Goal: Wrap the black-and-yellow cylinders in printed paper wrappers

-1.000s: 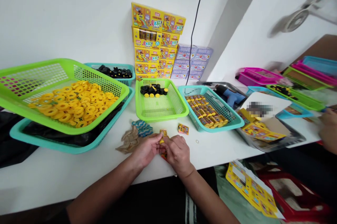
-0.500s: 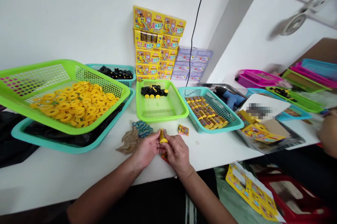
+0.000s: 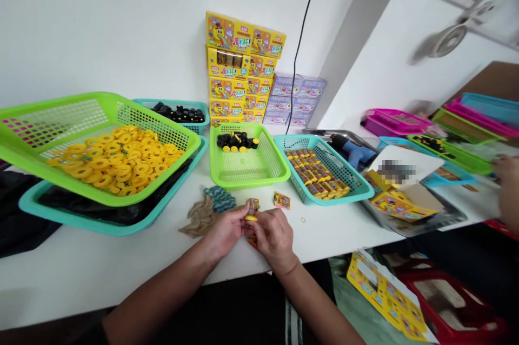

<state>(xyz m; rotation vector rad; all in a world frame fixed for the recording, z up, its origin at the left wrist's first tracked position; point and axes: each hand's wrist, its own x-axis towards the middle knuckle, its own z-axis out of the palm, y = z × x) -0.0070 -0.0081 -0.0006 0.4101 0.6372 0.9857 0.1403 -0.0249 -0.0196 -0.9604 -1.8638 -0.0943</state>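
Over the near part of the white table, a small yellow cylinder with a printed wrap [image 3: 252, 207] is held between both hands. My left hand [image 3: 223, 231] is closed on its left side, and my right hand [image 3: 277, 230] pinches its lower yellow end. Partly hidden below the fingers lies a red-orange printed piece [image 3: 253, 241]. A small printed label piece [image 3: 281, 200] lies just beyond my right hand. Left of the hands are a crumpled beige cloth [image 3: 198, 220] and a blue striped cloth [image 3: 220, 199].
A green basket [image 3: 249, 176] holds black and yellow caps; a teal basket [image 3: 357, 193] holds wrapped cylinders. Yellow rings [image 3: 121, 158] fill a tilted green basket at left. Yellow boxes [image 3: 229, 88] are stacked behind. At right are a blue heat gun [image 3: 352, 150] and another person's arm [image 3: 508, 188].
The cylinder has turned in my fingers, showing more of its printed wrap and standing more upright. Both hands stay in nearly the same place. The other person's hand at right has moved up slightly.
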